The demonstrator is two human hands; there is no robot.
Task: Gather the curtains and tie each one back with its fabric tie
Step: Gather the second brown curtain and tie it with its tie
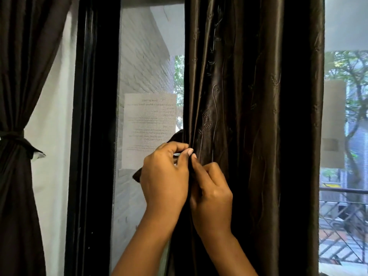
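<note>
A dark brown satin curtain (pixel 249 116) with an embossed leaf pattern hangs gathered in folds at centre right. My left hand (pixel 165 176) and my right hand (pixel 213 188) meet at its left edge, fingers curled and pinching a dark fabric tie (pixel 137 176). One end of the tie sticks out left of my left hand, and another bit shows above that hand. How the tie runs round the curtain is hidden by my hands. At the far left a second dark curtain (pixel 18 76) is cinched by its own tie (pixel 14 136).
A black window frame post (pixel 93 116) stands between the two curtains. A printed paper sheet (pixel 149 124) is stuck on the screened pane behind my hands. Right of the curtain, the window (pixel 344 136) shows trees, a railing and a street.
</note>
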